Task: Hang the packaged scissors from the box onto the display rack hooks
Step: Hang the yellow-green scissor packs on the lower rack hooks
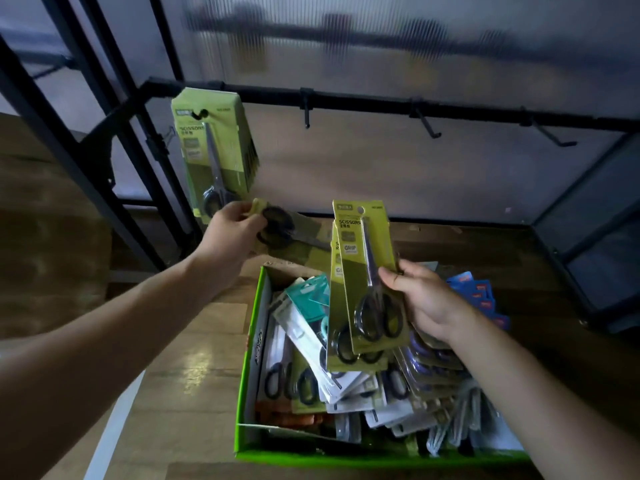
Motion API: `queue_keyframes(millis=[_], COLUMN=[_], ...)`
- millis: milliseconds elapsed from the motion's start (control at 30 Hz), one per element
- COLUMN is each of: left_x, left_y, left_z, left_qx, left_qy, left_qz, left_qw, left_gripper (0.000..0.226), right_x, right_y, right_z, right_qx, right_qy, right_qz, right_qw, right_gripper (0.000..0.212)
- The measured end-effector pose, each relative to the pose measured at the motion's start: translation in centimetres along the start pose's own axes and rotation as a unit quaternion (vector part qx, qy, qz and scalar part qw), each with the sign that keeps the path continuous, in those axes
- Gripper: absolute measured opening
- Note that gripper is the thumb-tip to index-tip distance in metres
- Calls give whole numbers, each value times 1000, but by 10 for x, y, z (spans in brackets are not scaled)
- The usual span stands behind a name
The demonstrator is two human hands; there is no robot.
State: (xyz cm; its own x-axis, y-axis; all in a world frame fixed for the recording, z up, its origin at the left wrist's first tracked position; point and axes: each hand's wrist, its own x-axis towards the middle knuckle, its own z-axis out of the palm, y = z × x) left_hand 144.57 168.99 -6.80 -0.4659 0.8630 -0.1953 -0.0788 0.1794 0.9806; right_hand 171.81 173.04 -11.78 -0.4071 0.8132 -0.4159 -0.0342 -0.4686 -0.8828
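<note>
My left hand (231, 227) pinches one pack (294, 234) at its handle end; my right hand (427, 301) grips a stack (360, 252). Light, stiff cards, I think.

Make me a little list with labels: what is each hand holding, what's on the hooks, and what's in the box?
left hand: grips a green scissors pack, tipped sideways
right hand: holds a bunch of green packs upright above the box
first hook: carries hanging green packs
empty hooks: three, further right on the bar
box: green, full of mixed scissors packs
</note>
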Motion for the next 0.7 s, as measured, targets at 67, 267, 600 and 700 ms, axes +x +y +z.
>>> queue_keyframes(millis=[67, 267, 600, 700], left_x=[-1, -22, -29, -31], left_y=[-4, -16, -43, -39], left_z=[4, 19, -1, -1], left_qx=[-47, -172, 100, 123], left_qy=[21, -18, -350, -434], left_qz=[-24, -127, -120, -119], left_qw=[998, 977, 924, 885], left_gripper=[17, 31, 56, 55], right_x=[-2, 3, 8, 9], right_y=[-2, -3, -13, -21], right_z=[11, 29, 24, 31], right_qx=[25, 62, 57, 35], right_qy=[17, 48, 55, 42], right_qz=[16, 36, 47, 36], right_qw=[999, 996, 996, 998], right_gripper=[128, 25, 26, 21])
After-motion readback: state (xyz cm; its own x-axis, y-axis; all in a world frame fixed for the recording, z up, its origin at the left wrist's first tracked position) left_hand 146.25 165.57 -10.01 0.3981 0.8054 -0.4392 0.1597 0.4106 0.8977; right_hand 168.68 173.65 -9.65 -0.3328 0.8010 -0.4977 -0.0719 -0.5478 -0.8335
